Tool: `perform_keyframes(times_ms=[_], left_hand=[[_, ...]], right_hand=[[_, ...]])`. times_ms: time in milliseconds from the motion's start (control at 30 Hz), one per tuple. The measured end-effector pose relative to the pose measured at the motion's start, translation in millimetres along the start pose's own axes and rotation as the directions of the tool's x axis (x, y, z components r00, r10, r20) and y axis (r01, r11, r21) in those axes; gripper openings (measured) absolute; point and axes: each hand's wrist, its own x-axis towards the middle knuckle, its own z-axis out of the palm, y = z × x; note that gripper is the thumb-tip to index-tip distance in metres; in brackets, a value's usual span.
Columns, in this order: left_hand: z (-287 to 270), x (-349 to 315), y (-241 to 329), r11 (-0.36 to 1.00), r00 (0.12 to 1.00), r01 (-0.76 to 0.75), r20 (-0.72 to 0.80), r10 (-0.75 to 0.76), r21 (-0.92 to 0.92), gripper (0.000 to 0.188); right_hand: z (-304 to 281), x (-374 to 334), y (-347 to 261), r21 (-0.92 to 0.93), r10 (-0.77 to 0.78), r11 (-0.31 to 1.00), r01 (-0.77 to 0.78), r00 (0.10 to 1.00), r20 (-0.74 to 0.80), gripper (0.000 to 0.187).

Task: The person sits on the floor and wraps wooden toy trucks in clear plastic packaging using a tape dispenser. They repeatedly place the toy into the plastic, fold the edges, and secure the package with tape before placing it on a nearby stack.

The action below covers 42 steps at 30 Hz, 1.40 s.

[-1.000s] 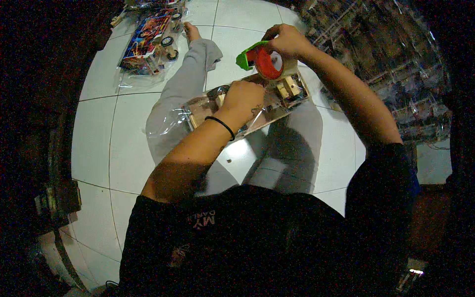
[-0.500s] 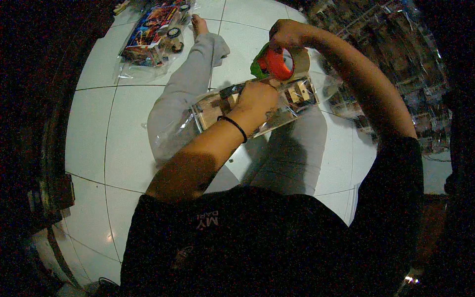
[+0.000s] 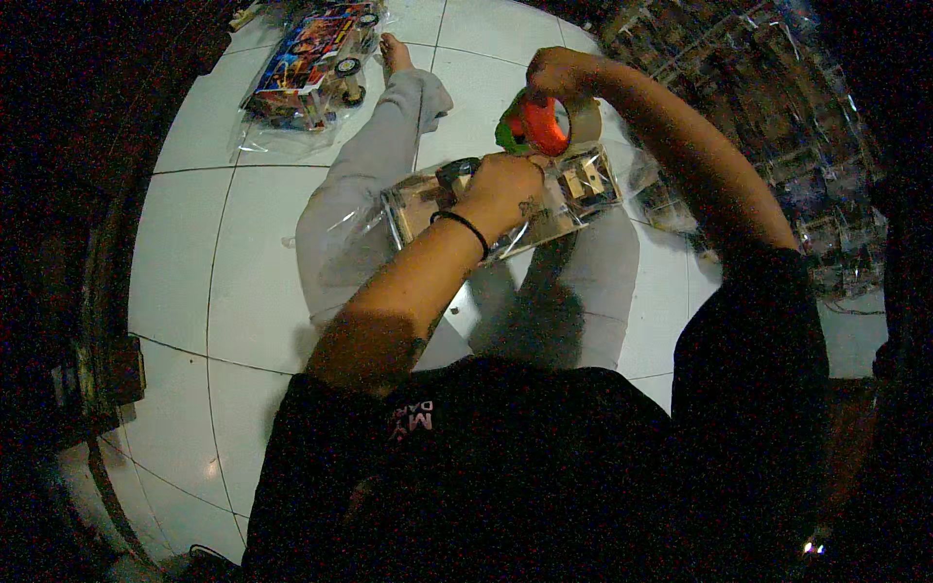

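A clear plastic-wrapped package (image 3: 583,185) with pale wooden pieces and dark parts inside lies slantwise across my legs. My left hand (image 3: 501,189) is closed on its middle, with the fingertips mostly hidden. Just beyond the package, my right hand (image 3: 562,74) grips an orange and green tape dispenser (image 3: 542,126) from above. The dispenser is tilted, and its tape roll (image 3: 585,121) faces right. Its lower end is close to the package's far edge and to my left fingers; whether tape sticks there I cannot make out.
On the tiled floor (image 3: 185,253), at the far left, lies a bagged toy vehicle kit (image 3: 316,63) with a colourful printed card and small wheels. Many similar wrapped packages (image 3: 758,117) are piled at the right. My outstretched leg (image 3: 379,146) separates the two.
The tape dispenser has turned slightly in my right hand and shifted a little. My left hand stays on the package, which has barely moved.
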Motion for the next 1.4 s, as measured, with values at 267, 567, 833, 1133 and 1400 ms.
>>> perform_keyframes(times_ms=[267,567,833,1133,1400], left_hand=[[14,3,-8,0.998,0.995,-0.046,-0.087,0.043,-0.035,0.034],[9,2,-6,0.993,0.999,-0.007,-0.049,0.001,-0.119,0.024],[17,13,-22,0.988,0.989,-0.150,-0.011,0.150,-0.022,0.027],[21,27,-33,0.987,0.996,-0.078,0.026,0.083,-0.144,0.033],[-7,29,-32,0.992,0.979,-0.067,0.186,0.086,-0.102,0.033]], right_hand=[[-15,22,8,0.324,0.058,0.941,-0.098,0.989,0.133,0.021],[-6,-107,-170,0.838,0.927,0.281,-0.467,0.359,-0.111,0.041],[-1,-140,-316,0.812,0.968,0.180,-0.555,0.248,-0.045,0.055],[63,-92,-328,0.749,0.908,0.184,-0.636,0.402,0.118,0.054],[99,-176,-314,0.948,0.994,0.086,-0.306,-0.033,-0.101,0.046]])
